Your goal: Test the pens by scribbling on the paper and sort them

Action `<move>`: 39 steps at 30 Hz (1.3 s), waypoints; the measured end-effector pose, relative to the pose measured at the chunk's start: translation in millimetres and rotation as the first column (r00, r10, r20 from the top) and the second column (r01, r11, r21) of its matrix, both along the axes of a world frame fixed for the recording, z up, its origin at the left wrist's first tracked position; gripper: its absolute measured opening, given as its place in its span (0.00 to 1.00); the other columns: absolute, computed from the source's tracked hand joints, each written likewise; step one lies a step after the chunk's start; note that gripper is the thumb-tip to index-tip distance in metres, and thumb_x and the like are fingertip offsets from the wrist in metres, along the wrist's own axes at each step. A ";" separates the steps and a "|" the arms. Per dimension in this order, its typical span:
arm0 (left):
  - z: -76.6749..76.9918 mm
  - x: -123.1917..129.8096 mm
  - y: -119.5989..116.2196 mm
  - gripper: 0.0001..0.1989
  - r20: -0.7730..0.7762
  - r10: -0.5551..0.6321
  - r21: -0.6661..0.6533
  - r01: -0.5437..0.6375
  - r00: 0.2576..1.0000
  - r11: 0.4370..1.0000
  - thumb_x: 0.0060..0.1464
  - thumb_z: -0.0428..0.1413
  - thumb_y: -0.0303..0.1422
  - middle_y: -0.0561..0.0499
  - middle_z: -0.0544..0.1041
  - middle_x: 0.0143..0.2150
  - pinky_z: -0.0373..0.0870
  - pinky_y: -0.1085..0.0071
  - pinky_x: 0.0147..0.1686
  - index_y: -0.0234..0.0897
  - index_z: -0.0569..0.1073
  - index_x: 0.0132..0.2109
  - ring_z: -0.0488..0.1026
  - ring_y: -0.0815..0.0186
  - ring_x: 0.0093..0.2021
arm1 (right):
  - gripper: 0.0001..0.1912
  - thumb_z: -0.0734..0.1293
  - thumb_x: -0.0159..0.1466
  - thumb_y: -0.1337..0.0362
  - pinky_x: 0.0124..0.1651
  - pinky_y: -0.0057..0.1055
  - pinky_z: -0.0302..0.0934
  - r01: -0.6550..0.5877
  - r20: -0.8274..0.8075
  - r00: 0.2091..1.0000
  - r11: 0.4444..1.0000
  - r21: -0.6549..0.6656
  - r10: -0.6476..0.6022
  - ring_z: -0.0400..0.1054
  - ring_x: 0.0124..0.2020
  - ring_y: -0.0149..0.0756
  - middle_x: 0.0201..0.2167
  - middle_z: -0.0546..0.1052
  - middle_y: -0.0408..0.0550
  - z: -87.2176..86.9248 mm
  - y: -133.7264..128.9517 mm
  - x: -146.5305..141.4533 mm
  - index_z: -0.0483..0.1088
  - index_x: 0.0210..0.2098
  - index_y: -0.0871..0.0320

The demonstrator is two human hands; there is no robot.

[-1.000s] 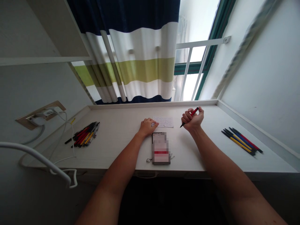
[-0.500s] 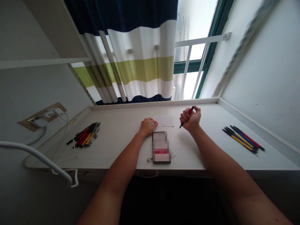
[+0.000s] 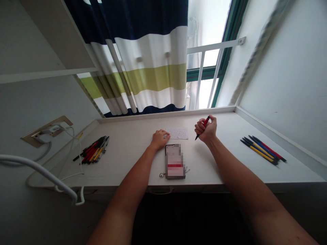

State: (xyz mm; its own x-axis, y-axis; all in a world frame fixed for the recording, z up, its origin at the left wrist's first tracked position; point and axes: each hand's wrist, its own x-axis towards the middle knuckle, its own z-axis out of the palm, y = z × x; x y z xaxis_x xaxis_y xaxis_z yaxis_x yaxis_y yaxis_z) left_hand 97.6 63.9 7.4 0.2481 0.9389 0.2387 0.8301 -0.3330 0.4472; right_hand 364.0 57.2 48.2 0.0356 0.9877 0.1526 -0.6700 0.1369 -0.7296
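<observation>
The person's right grip (image 3: 206, 130), a bare fist, is closed around 1 red pen (image 3: 205, 121). The pen slants, its red end rising past the thumb and its black tip angled down to the left. The tip appears to hang just above the white surface (image 3: 127, 146).

The left grip (image 3: 160, 139) rests on the surface, its fingers lightly curled at the left edge of a small sheet of paper (image 3: 178, 133) covered in fine marks. Something small and pale may sit under the fingertips, but it is too small to make out, so whether this hand holds anything cannot be told. The paper lies flat between the 2 hands, nearer the left.

Just below the paper, towards the person, a phone (image 3: 175, 161) lies face up, its screen blurred and crossed by a red band; a dark cord loops out at its lower left.

Well to the right, a row of pens (image 3: 263, 149) with yellow, blue and red barrels lies at a slant. Well to the left is a looser pile of pens (image 3: 94, 150), mostly black, red and yellow.

Beyond that pile, white plugs fill a wall socket (image 3: 65, 120). Behind the surface hangs a navy, white and green curtain (image 3: 155, 78), with a white railing (image 3: 217, 46) before the window at its right.
</observation>
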 end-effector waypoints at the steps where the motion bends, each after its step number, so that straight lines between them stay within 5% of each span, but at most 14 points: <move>1: 0.0 -0.1 0.2 0.14 0.005 0.001 -0.002 -0.001 1.000 1.000 0.64 0.54 0.40 0.45 0.78 0.55 0.64 0.52 0.64 0.43 0.81 0.50 0.70 0.51 0.60 | 0.31 0.66 0.63 0.37 0.14 0.29 0.38 0.018 -0.004 1.000 1.000 0.006 -0.018 0.41 0.13 0.27 0.11 0.48 0.35 -0.7 1.7 0.6 0.56 0.17 0.52; 5: 0.3 -1.7 0.9 0.09 0.067 0.026 -0.004 -0.026 0.997 1.000 0.61 0.58 0.36 0.45 0.80 0.52 0.64 0.53 0.64 0.41 0.80 0.46 0.71 0.53 0.59 | 0.27 0.73 0.62 0.49 0.21 0.31 0.57 0.104 0.108 0.989 0.993 -0.052 -0.098 0.60 0.20 0.31 0.15 0.61 0.39 -4.2 6.4 -3.8 0.57 0.19 0.53; 8: 0.4 -3.4 2.1 0.05 0.182 0.077 0.002 -0.078 0.980 0.997 0.60 0.60 0.33 0.44 0.80 0.51 0.67 0.57 0.62 0.39 0.79 0.42 0.73 0.56 0.57 | 0.23 0.69 0.66 0.43 0.25 0.33 0.63 0.034 0.257 0.966 0.987 -0.154 0.007 0.68 0.24 0.35 0.21 0.72 0.46 -7.9 3.8 -11.8 0.68 0.24 0.53; 12: 0.1 -3.6 3.4 0.07 0.295 0.055 -0.004 -0.056 0.954 0.998 0.62 0.60 0.37 0.45 0.81 0.50 0.69 0.59 0.60 0.38 0.77 0.39 0.76 0.58 0.54 | 0.26 0.70 0.62 0.37 0.21 0.33 0.61 -0.011 0.356 0.932 0.986 -0.168 0.071 0.68 0.21 0.37 0.20 0.73 0.47 -16.9 -0.1 -23.0 0.73 0.28 0.55; 15: -0.6 -2.5 3.2 0.08 0.300 0.033 -0.050 -0.019 0.953 0.999 0.64 0.57 0.37 0.45 0.82 0.51 0.71 0.59 0.57 0.38 0.74 0.37 0.77 0.58 0.53 | 0.21 0.78 0.57 0.48 0.20 0.31 0.62 0.116 0.422 0.903 0.991 -0.061 -0.079 0.69 0.21 0.34 0.21 0.73 0.46 -26.2 3.5 -31.4 0.69 0.25 0.55; 18: -1.8 -2.6 2.6 0.07 0.264 -0.004 -0.086 0.027 0.965 0.996 0.65 0.55 0.34 0.46 0.82 0.54 0.72 0.60 0.56 0.39 0.73 0.37 0.77 0.59 0.53 | 0.21 0.76 0.60 0.49 0.16 0.29 0.59 0.201 0.540 0.824 0.980 0.006 -0.172 0.65 0.17 0.32 0.18 0.70 0.43 -34.3 9.9 -41.3 0.68 0.24 0.55; 22: -3.2 -4.3 3.6 0.05 0.186 -0.024 -0.025 0.029 0.982 0.999 0.61 0.59 0.32 0.46 0.82 0.53 0.71 0.59 0.59 0.40 0.78 0.44 0.77 0.58 0.54 | 0.21 0.71 0.63 0.44 0.25 0.31 0.67 0.141 0.660 0.735 0.987 0.078 -0.157 0.74 0.27 0.38 0.27 0.79 0.51 -39.9 15.6 -53.1 0.76 0.34 0.57; 31: -2.7 -7.9 6.5 0.09 0.158 -0.138 0.007 0.139 0.978 0.990 0.57 0.62 0.34 0.48 0.82 0.51 0.70 0.59 0.63 0.43 0.84 0.44 0.75 0.57 0.57 | 0.18 0.72 0.60 0.50 0.26 0.32 0.58 0.131 0.845 0.493 0.978 0.164 -0.208 0.65 0.22 0.34 0.19 0.75 0.47 -45.7 15.5 -54.3 0.71 0.23 0.56; 39: 2.4 -8.5 0.1 0.08 0.166 -0.159 -0.013 0.163 0.973 0.987 0.57 0.63 0.35 0.49 0.83 0.51 0.70 0.60 0.62 0.44 0.85 0.43 0.76 0.57 0.57 | 0.17 0.71 0.58 0.50 0.31 0.34 0.57 0.106 0.875 0.421 0.971 0.215 -0.240 0.64 0.25 0.36 0.22 0.75 0.47 -45.8 18.0 -52.8 0.71 0.22 0.56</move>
State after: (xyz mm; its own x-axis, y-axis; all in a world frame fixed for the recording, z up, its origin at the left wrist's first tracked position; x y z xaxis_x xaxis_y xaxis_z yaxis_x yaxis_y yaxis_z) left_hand 89.2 64.0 9.8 0.3559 0.8963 0.2644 0.6812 -0.4426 0.5832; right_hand 311.2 75.2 2.4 -0.0176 0.9506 0.3098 0.3894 0.2919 -0.8736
